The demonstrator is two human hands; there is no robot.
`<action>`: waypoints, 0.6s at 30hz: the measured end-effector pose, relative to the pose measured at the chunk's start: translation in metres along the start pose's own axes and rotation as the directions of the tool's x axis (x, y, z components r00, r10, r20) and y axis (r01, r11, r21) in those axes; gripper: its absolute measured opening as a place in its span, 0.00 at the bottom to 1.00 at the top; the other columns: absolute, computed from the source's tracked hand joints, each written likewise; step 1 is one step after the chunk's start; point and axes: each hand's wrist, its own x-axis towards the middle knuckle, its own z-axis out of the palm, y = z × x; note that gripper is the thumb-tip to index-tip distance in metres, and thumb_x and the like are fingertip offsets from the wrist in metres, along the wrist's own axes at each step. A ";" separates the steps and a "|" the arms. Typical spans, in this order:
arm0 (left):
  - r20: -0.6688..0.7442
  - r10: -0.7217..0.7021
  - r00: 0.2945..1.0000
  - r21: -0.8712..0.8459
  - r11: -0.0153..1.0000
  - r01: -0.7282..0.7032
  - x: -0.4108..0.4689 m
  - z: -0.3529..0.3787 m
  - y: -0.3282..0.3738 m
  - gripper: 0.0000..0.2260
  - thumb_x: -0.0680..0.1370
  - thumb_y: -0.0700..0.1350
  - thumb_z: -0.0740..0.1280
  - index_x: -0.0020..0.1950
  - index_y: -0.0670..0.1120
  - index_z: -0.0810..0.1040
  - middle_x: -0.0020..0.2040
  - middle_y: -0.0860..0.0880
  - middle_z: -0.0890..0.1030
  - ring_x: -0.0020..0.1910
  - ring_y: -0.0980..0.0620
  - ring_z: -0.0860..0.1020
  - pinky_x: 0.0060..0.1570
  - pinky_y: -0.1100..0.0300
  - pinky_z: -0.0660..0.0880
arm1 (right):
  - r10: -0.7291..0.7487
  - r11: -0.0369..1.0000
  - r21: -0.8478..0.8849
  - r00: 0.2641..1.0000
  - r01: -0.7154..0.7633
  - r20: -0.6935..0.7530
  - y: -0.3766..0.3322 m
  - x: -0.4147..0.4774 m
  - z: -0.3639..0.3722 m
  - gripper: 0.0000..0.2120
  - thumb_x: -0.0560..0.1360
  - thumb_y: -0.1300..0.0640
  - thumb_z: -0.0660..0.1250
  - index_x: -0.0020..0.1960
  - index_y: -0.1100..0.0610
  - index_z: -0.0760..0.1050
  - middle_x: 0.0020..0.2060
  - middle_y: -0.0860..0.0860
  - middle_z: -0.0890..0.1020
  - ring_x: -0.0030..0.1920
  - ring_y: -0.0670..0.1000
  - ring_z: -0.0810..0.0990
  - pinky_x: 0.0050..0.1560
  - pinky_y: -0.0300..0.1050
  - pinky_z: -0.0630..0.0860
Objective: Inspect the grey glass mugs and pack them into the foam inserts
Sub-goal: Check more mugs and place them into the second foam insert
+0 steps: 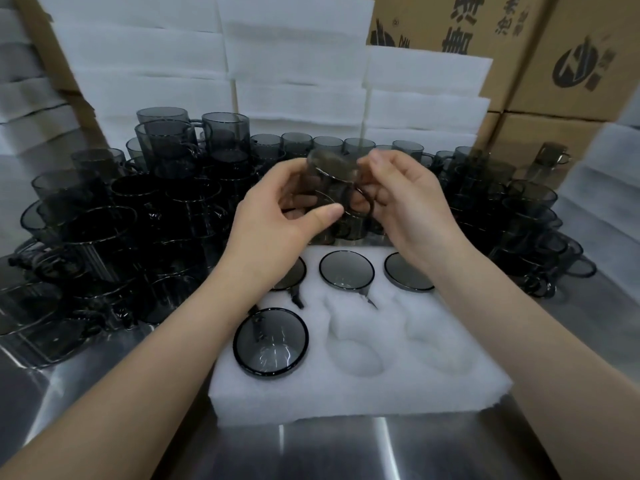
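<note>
Bare forearms are reaching over a white foam insert (311,393), the left hand (277,209) curling round a tilted grey glass mug (332,181), the right hand (405,199) pinching its handle side, above and beyond two empty pockets (356,348) lying nearer the right hand.

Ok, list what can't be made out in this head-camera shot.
All in the head view:
- Held mug: blurred, half covered by the left hand and right hand; flaws unreadable.
- Back-left mug in the foam insert: mostly behind the left wrist.
- Mug pile at left: dark, overlapping; count unclear.
- Box print: cut by the top edge.
</note>
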 end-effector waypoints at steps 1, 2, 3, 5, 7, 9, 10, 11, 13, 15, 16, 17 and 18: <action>-0.018 -0.006 1.000 -0.014 1.000 0.005 0.000 -0.001 -0.001 0.21 0.70 0.42 0.75 0.62 0.50 0.76 0.56 0.54 0.82 0.54 0.54 0.81 0.60 0.50 0.77 | 0.019 0.998 -0.062 0.999 -0.017 0.028 0.001 0.000 0.000 0.09 0.81 0.54 0.62 0.44 0.58 0.74 0.37 0.53 0.78 0.35 0.50 0.77 0.37 0.42 0.77; -0.032 -0.011 0.999 -0.019 1.000 0.010 0.000 -0.001 -0.001 0.21 0.71 0.40 0.75 0.61 0.51 0.76 0.56 0.53 0.82 0.55 0.54 0.81 0.60 0.50 0.77 | 0.051 0.987 -0.153 0.996 -0.040 0.069 0.004 0.000 -0.001 0.12 0.80 0.51 0.62 0.45 0.59 0.73 0.37 0.53 0.77 0.34 0.50 0.78 0.38 0.43 0.77; -0.044 -0.014 0.999 -0.017 1.000 0.013 0.000 -0.002 -0.002 0.21 0.71 0.38 0.76 0.61 0.51 0.75 0.57 0.53 0.81 0.56 0.55 0.80 0.60 0.51 0.77 | 0.084 0.968 -0.247 0.990 -0.055 0.110 0.006 -0.001 -0.001 0.14 0.80 0.48 0.62 0.46 0.59 0.74 0.36 0.53 0.77 0.34 0.51 0.78 0.38 0.45 0.77; -0.057 -0.015 0.998 -0.014 1.000 0.014 0.001 -0.002 -0.004 0.22 0.70 0.35 0.76 0.58 0.52 0.74 0.56 0.54 0.81 0.57 0.55 0.80 0.60 0.51 0.76 | 0.106 0.933 -0.357 0.980 -0.039 0.168 0.007 -0.002 -0.001 0.19 0.78 0.43 0.63 0.45 0.60 0.75 0.34 0.51 0.79 0.31 0.52 0.78 0.36 0.46 0.76; -0.048 -0.020 0.999 -0.009 1.000 0.020 0.001 -0.003 -0.006 0.22 0.70 0.34 0.76 0.56 0.54 0.73 0.53 0.56 0.81 0.56 0.55 0.81 0.60 0.51 0.77 | 0.085 0.934 -0.357 0.980 -0.017 0.178 0.007 -0.003 0.000 0.20 0.73 0.40 0.63 0.37 0.56 0.76 0.31 0.49 0.79 0.29 0.50 0.77 0.34 0.45 0.75; -0.029 -0.025 0.999 0.010 1.000 0.025 0.002 -0.002 -0.007 0.21 0.70 0.36 0.75 0.55 0.54 0.72 0.51 0.58 0.81 0.54 0.55 0.81 0.60 0.51 0.77 | 0.080 0.952 -0.306 0.980 -0.021 0.183 0.006 -0.003 0.000 0.19 0.71 0.39 0.64 0.29 0.51 0.75 0.29 0.47 0.77 0.28 0.48 0.75 0.32 0.41 0.74; -0.020 -0.025 0.999 0.022 0.999 0.026 0.002 -0.001 -0.007 0.21 0.71 0.36 0.75 0.55 0.54 0.71 0.51 0.58 0.81 0.54 0.55 0.81 0.60 0.51 0.77 | 0.085 0.960 -0.280 0.978 -0.029 0.190 0.007 -0.002 0.000 0.20 0.73 0.40 0.64 0.28 0.51 0.74 0.28 0.47 0.76 0.28 0.47 0.74 0.31 0.40 0.73; -0.014 -0.023 1.000 0.032 0.999 0.024 0.002 0.000 -0.007 0.20 0.72 0.37 0.75 0.55 0.54 0.70 0.52 0.58 0.81 0.53 0.56 0.81 0.60 0.51 0.77 | 0.094 0.966 -0.256 0.975 -0.040 0.199 0.008 -0.001 0.000 0.21 0.75 0.42 0.63 0.28 0.51 0.74 0.29 0.48 0.76 0.28 0.47 0.73 0.32 0.40 0.73; -0.012 -0.015 1.000 0.059 0.998 0.016 0.002 0.002 -0.007 0.19 0.73 0.39 0.73 0.57 0.52 0.69 0.52 0.56 0.81 0.51 0.58 0.82 0.57 0.56 0.77 | 0.107 0.975 -0.214 0.970 -0.059 0.219 0.008 0.000 -0.002 0.21 0.78 0.46 0.61 0.29 0.51 0.75 0.30 0.48 0.76 0.29 0.47 0.72 0.33 0.40 0.72; -0.016 -0.008 1.000 0.109 0.994 0.009 0.002 0.004 -0.007 0.18 0.75 0.42 0.72 0.57 0.51 0.68 0.52 0.57 0.80 0.47 0.62 0.81 0.52 0.65 0.76 | 0.123 0.982 -0.169 0.963 -0.083 0.239 0.007 0.001 -0.003 0.22 0.81 0.49 0.60 0.30 0.51 0.75 0.30 0.49 0.75 0.29 0.48 0.71 0.34 0.40 0.71; -0.017 -0.006 1.000 0.133 0.991 0.008 0.001 0.005 -0.007 0.17 0.75 0.43 0.72 0.58 0.51 0.67 0.52 0.57 0.80 0.46 0.64 0.80 0.49 0.70 0.74 | 0.129 0.985 -0.147 0.960 -0.094 0.250 0.007 0.001 -0.003 0.22 0.81 0.50 0.59 0.30 0.52 0.76 0.31 0.49 0.74 0.29 0.48 0.71 0.34 0.40 0.71; -0.019 -0.006 1.000 0.149 0.989 0.009 0.001 0.005 -0.007 0.17 0.76 0.43 0.71 0.58 0.51 0.67 0.52 0.58 0.80 0.44 0.66 0.79 0.46 0.74 0.73 | 0.132 0.987 -0.123 0.955 -0.102 0.265 0.007 0.001 -0.004 0.21 0.82 0.51 0.58 0.31 0.53 0.76 0.31 0.50 0.74 0.30 0.48 0.70 0.34 0.41 0.70; -0.021 -0.011 1.000 0.158 0.987 0.014 0.001 0.005 -0.006 0.16 0.76 0.44 0.71 0.59 0.51 0.67 0.52 0.58 0.80 0.43 0.68 0.79 0.44 0.76 0.72 | 0.130 0.990 -0.098 0.950 -0.106 0.283 0.008 0.001 -0.004 0.21 0.82 0.52 0.57 0.33 0.53 0.77 0.32 0.50 0.74 0.30 0.48 0.70 0.34 0.41 0.70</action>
